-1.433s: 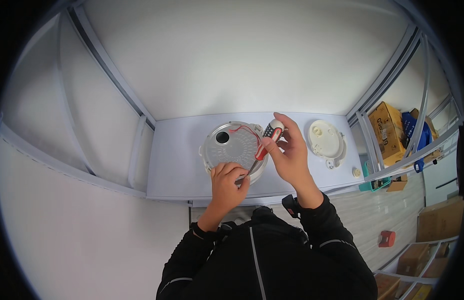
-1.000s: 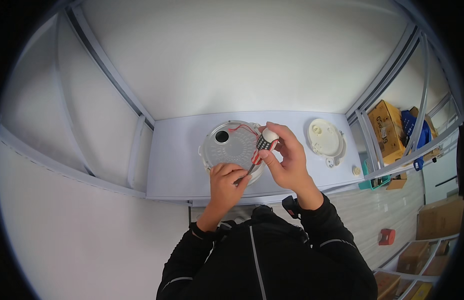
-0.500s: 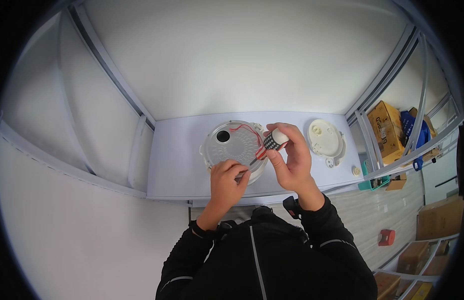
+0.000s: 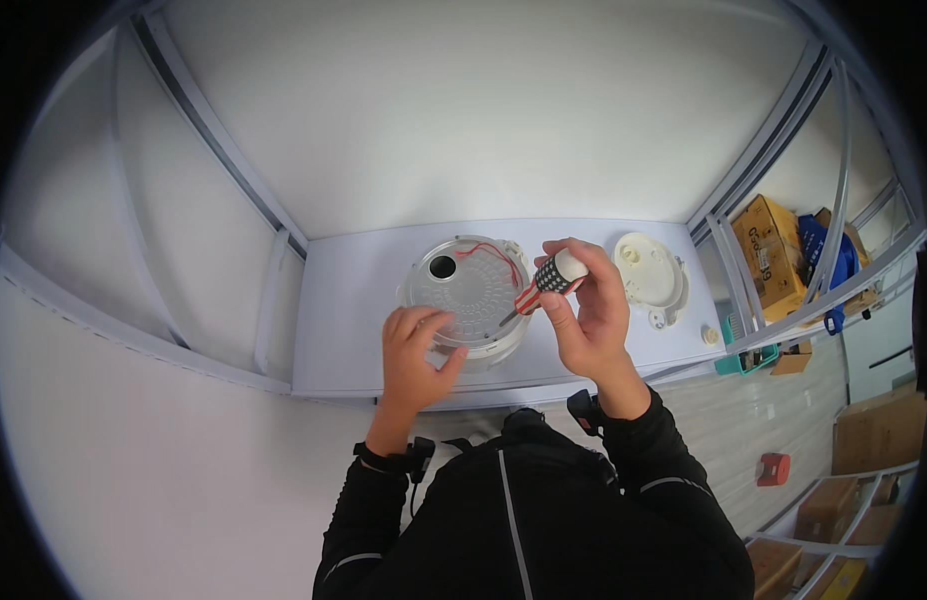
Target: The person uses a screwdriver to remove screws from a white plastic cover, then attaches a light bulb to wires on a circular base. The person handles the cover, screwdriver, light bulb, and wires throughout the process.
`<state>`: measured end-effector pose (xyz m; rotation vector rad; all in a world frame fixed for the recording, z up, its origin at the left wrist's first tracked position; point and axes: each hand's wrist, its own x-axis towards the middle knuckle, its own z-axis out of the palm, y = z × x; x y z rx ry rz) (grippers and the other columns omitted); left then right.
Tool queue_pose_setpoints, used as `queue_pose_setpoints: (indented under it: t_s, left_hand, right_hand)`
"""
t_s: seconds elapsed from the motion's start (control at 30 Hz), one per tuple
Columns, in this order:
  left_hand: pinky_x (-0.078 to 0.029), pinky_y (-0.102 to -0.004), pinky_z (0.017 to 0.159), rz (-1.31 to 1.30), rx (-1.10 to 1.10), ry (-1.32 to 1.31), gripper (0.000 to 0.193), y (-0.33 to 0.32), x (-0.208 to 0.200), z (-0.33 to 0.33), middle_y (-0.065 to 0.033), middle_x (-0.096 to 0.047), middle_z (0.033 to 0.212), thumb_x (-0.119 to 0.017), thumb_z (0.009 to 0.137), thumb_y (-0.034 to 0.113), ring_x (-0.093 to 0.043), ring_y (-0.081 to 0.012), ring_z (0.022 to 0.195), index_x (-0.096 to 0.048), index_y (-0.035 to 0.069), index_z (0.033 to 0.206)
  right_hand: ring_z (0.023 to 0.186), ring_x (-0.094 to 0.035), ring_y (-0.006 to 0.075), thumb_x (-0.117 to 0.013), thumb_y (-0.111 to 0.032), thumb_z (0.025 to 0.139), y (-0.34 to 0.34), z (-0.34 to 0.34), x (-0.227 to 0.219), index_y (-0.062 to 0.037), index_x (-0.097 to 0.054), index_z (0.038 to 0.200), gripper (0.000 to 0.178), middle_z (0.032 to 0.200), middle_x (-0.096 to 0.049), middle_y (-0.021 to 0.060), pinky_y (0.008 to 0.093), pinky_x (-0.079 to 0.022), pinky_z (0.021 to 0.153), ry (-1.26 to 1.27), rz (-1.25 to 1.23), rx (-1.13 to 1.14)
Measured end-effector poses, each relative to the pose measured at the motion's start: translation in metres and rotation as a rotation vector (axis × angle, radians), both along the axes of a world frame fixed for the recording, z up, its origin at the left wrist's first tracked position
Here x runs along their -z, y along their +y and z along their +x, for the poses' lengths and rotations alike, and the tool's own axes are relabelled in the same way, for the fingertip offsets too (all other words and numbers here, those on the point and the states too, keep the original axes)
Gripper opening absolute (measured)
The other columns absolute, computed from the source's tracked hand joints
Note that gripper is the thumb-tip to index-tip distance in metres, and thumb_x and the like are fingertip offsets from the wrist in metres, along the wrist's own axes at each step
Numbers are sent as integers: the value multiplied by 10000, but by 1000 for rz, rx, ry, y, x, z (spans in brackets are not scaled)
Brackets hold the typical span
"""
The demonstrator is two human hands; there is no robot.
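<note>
A round appliance part with a silver, dimpled metal plate (image 4: 461,290) lies on the white table, with a dark round hole (image 4: 442,267) and loose red wires (image 4: 493,258) on its far side. My right hand (image 4: 598,310) is closed around the handle of a screwdriver (image 4: 560,274), patterned in black, white and red stripes. Its shaft slants down and left, the tip over the plate's right front edge; I cannot tell if it touches. Over the plate's left front rim is my left hand (image 4: 413,360), fingers apart and holding nothing, its fingertips slightly blurred.
To the right on the table (image 4: 353,300) lies a cream round plastic cover (image 4: 663,285), with a small cream round piece (image 4: 710,335) near the right edge. Grey frame posts (image 4: 268,215) flank the table. Beyond them on the right are cardboard boxes (image 4: 768,255) and a red stool (image 4: 773,469).
My left hand has come off the plate's front edge, moved left and opened its fingers. My right hand still holds the screwdriver, shifted slightly to the right.
</note>
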<state>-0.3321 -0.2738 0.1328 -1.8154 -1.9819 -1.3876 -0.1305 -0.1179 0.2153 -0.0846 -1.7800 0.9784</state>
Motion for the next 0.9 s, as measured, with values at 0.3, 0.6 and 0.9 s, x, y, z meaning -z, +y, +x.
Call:
queue_pose_setpoints:
  t_s: [0.3,0.6,0.9]
  left_hand:
    - [-429,-493,1105,-54,-17,-45,634,-6,20,-18,-90,-716,1156,-922,738,210,-617,-349,1220,-678,77,1309]
    - [-387,-417,920,-22,-123,105,723,13,16,34,21,-649,904,-975,667,416,-551,-236,921,-714,86,1256]
    - [-436,-422,870,-25,-9,-73,710,30,15,63,-21,-640,892,-948,700,444,-598,-251,919,-712,81,1263]
  right_hand:
    - [1196,-644,256,-713,-25,1006,-5,-3,-2,-5,-489,1518,560,1369,-596,202,363,-555,945,12,3,-30]
    - [1189,-633,239,-722,-23,1001,-5,-1,-1,-5,-490,1517,566,1385,-588,193,360,-548,958,-13,-10,-33]
    - [1205,-630,260,-725,-17,996,-2,3,0,6,-495,1509,563,1395,-572,203,394,-551,992,7,0,-15]
